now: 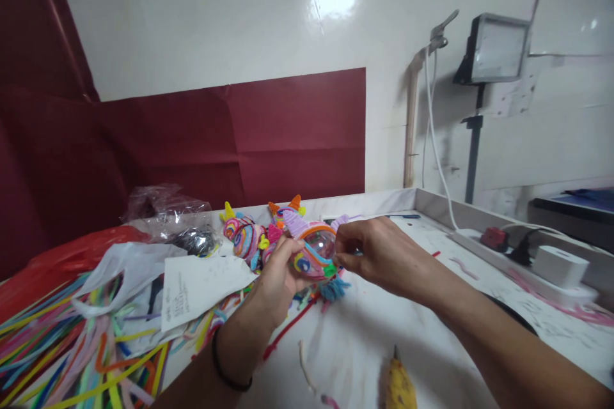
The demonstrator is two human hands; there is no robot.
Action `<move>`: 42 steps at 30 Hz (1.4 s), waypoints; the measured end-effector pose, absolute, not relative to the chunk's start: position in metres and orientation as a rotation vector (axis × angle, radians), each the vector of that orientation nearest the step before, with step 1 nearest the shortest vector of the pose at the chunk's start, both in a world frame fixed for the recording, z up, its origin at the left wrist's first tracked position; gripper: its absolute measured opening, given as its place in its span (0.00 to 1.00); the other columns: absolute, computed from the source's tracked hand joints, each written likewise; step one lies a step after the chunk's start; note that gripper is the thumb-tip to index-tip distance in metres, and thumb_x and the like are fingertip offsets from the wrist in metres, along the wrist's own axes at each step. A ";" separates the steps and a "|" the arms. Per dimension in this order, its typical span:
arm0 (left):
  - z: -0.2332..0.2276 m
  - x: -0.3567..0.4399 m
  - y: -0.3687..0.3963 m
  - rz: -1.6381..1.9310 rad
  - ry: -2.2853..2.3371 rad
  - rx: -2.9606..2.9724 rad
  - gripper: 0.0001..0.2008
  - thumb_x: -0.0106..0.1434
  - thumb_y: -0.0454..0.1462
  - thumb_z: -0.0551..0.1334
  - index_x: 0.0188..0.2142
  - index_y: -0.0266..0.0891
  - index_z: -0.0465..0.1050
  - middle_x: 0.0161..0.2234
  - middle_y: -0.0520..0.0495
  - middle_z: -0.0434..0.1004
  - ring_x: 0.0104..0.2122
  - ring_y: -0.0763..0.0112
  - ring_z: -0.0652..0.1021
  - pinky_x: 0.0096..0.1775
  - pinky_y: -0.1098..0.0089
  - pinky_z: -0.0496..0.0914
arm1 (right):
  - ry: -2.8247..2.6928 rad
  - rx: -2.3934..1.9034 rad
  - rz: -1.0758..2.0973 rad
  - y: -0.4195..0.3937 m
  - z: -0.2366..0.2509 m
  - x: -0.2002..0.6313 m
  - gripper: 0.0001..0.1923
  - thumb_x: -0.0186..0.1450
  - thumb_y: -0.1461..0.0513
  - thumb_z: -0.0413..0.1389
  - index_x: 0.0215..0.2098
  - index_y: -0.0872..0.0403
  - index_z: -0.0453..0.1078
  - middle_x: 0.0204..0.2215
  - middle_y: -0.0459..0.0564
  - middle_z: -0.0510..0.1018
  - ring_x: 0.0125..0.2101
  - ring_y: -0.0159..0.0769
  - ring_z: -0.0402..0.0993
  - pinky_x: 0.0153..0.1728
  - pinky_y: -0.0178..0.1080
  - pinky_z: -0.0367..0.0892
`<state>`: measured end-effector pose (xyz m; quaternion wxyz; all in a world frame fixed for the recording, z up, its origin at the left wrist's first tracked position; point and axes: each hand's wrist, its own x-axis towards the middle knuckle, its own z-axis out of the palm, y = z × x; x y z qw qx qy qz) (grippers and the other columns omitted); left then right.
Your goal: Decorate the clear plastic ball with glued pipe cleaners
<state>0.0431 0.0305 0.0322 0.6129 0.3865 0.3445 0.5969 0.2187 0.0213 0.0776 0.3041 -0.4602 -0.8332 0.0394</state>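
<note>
Left hand [278, 271], wrist bent up, cradles a clear plastic ball wrapped in colourful pipe cleaners [314, 252]; right hand [378, 255] reaches across, its grip pinching the green pipe-cleaner tip [330, 268]. Paper sheet's [201, 287] writing unreadable.

A single head-worn camera looks forward and down across the tabletop [432, 358] toward the white wall [240, 25], close above the work; the edges seem distorted.

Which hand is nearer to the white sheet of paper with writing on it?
Left. The left hand holds the pipe-cleaner figure just right of the paper; the right hand is farther right, beyond the figure.
</note>
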 end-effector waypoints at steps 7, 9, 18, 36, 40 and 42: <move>0.033 0.044 0.031 1.379 0.809 0.883 0.11 0.59 0.34 0.61 0.43 0.39 0.71 0.40 0.44 0.80 0.37 0.63 0.80 0.39 0.60 0.78 | -2.208 -1.128 0.177 0.024 0.075 0.216 0.08 0.55 0.69 0.57 0.22 0.52 0.72 0.21 0.44 0.77 0.23 0.32 0.70 0.27 0.34 0.58; 0.033 0.044 0.031 1.379 0.813 0.876 0.12 0.59 0.34 0.61 0.43 0.39 0.72 0.40 0.44 0.80 0.38 0.62 0.80 0.39 0.60 0.78 | -2.209 -1.123 0.191 0.024 0.075 0.216 0.07 0.55 0.69 0.57 0.22 0.53 0.72 0.21 0.44 0.77 0.23 0.32 0.70 0.27 0.34 0.58; 0.036 0.043 0.030 1.357 0.815 0.874 0.11 0.61 0.34 0.59 0.43 0.37 0.73 0.40 0.43 0.81 0.37 0.63 0.81 0.39 0.60 0.78 | -2.190 -1.101 0.261 0.025 0.075 0.217 0.07 0.54 0.69 0.55 0.25 0.53 0.74 0.22 0.44 0.78 0.24 0.32 0.70 0.27 0.34 0.59; 0.040 0.044 0.028 1.349 0.790 0.861 0.09 0.63 0.33 0.57 0.40 0.35 0.74 0.35 0.42 0.83 0.34 0.63 0.82 0.40 0.60 0.78 | -2.117 -1.173 0.446 0.034 0.074 0.220 0.07 0.55 0.65 0.58 0.21 0.52 0.68 0.19 0.43 0.75 0.23 0.32 0.70 0.24 0.33 0.59; 0.040 0.044 0.029 1.353 0.813 0.847 0.08 0.64 0.33 0.56 0.40 0.34 0.74 0.36 0.41 0.83 0.33 0.64 0.81 0.38 0.62 0.78 | -2.110 -1.196 0.443 0.033 0.074 0.221 0.07 0.56 0.64 0.58 0.20 0.52 0.68 0.19 0.43 0.76 0.23 0.33 0.70 0.25 0.34 0.59; 0.040 0.044 0.029 1.358 0.820 0.841 0.08 0.64 0.33 0.56 0.40 0.34 0.73 0.35 0.41 0.82 0.32 0.65 0.81 0.37 0.63 0.79 | -2.104 -1.218 0.425 0.032 0.074 0.222 0.07 0.56 0.63 0.59 0.20 0.51 0.68 0.19 0.43 0.75 0.23 0.33 0.69 0.25 0.35 0.58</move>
